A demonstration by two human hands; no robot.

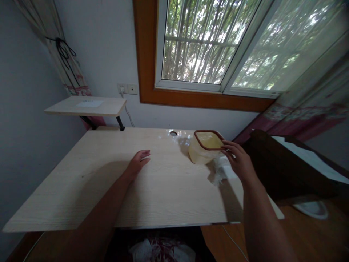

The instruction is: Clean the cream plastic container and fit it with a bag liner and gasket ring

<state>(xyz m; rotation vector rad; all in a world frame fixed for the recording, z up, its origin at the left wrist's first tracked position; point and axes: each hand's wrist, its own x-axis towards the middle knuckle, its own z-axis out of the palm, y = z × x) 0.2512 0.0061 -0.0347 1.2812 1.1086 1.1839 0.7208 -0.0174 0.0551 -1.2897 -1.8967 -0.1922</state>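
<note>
A translucent yellowish plastic container (203,151) with a brown rim stands open on the far right part of the pale wooden desk (109,182). My right hand (238,160) touches its rim at the right side, fingers curled against the edge. Under that hand lies a crumpled clear plastic bag (216,174). My left hand (139,162) rests on the desk's middle, fingers loosely curled and holding nothing, well left of the container.
A small raised shelf (85,106) stands at the desk's back left. A cable hole (173,133) sits near the back edge. A window (218,47) is behind, a dark wooden bed frame (275,163) to the right, curtains at both sides.
</note>
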